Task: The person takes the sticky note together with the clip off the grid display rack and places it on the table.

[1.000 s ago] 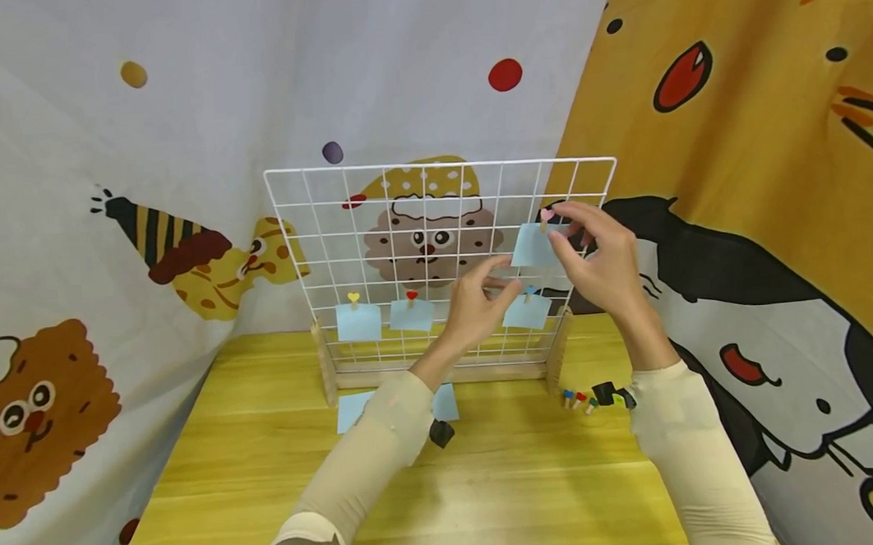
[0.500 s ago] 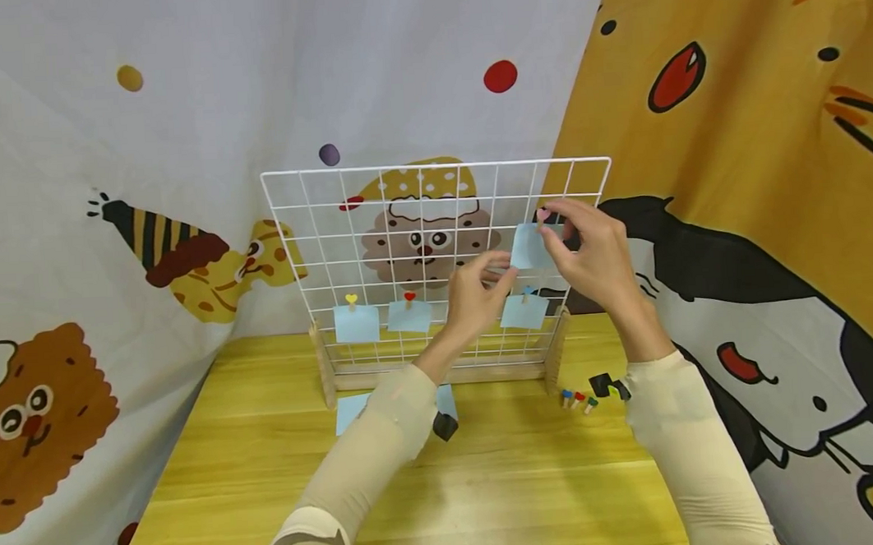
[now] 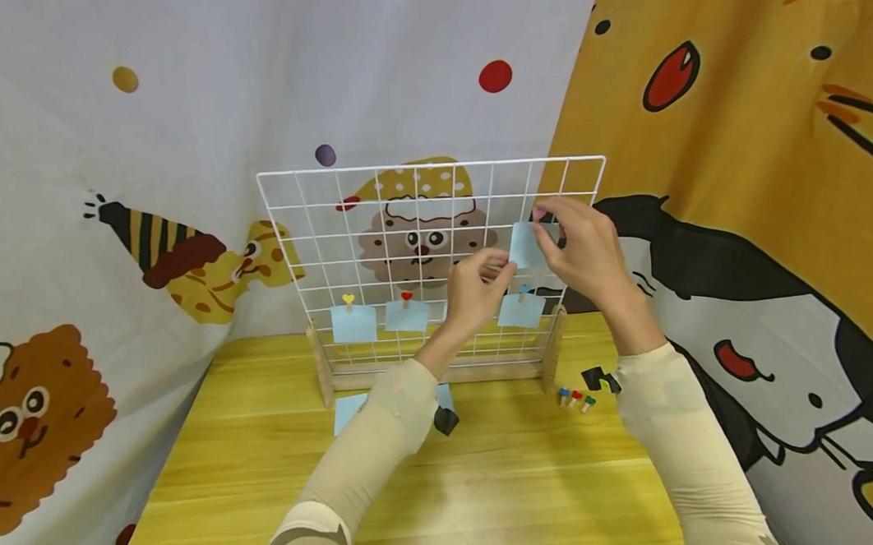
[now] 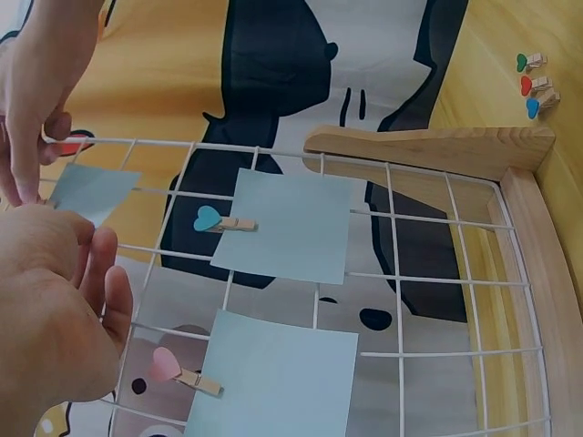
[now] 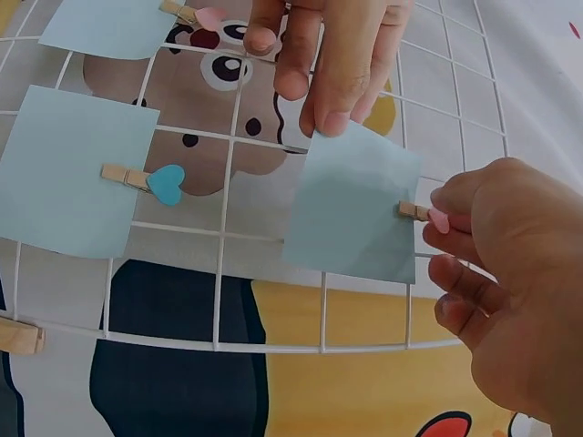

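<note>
A light blue paper square [image 5: 355, 205] hangs against the upper right of the white wire grid [image 3: 431, 166]. My left hand [image 3: 478, 291] pinches its edge between thumb and fingers. At the opposite edge, the thumb and index finger of my right hand [image 5: 537, 291] pinch a small wooden clothespin [image 5: 414, 211] with a pink heart, which sits on the paper. Below, another blue paper [image 3: 522, 310] hangs from a blue-heart clothespin [image 4: 219, 220]. Beside that one, a paper [image 4: 282, 378] with a pink-heart clothespin [image 4: 182, 371] is mostly behind my left hand in the head view.
Papers with yellow-heart [image 3: 348, 300] and red-heart [image 3: 406, 297] clothespins hang lower left. Loose blue papers [image 3: 350, 412] lie on the table, partly under my left forearm. Several loose clothespins [image 3: 576, 398] lie right of the wooden stand [image 3: 438, 376]. A patterned curtain [image 3: 176, 113] hangs behind.
My left thumb has risen to the paper's lower corner and closed on it. My right hand stays on the pink-heart clothespin, and the whole view has shifted slightly.
</note>
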Available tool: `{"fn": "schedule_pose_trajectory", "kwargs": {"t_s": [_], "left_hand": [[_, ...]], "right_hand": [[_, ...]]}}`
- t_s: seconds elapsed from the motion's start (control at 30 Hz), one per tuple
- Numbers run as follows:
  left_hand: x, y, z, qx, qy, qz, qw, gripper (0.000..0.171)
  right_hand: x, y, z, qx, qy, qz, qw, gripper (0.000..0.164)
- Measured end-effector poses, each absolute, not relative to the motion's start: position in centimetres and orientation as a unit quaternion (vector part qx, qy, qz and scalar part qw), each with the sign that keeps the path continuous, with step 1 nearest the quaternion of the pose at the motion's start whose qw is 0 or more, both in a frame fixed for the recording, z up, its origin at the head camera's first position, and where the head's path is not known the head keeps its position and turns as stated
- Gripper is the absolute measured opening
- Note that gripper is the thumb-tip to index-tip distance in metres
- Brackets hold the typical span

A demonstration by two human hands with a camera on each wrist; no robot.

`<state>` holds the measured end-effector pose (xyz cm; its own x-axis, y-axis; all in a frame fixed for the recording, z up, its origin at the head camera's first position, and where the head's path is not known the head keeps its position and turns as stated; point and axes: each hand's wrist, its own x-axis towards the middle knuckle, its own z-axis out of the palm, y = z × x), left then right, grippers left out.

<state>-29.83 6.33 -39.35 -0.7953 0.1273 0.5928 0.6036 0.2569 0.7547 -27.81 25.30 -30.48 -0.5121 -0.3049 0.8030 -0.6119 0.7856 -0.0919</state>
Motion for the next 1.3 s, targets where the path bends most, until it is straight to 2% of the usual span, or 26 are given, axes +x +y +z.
{"fn": "schedule_pose_trajectory", "kwargs": {"t_s": [0.6,1.3], "left_hand": [[-30.0,6.1,-39.6,-0.24,-0.759,-0.568,0.21,0.018],[-30.0,6.1,-39.8,-0.24,-0.759,-0.565,0.217,0.017]], "right_hand": [[-28.9,25.3,-31.0,0.26,-0.811,0.294,0.435,0.01],[-28.6,25.0,-30.8,0.218,-0.783,0.411,0.412,0.005]]}}
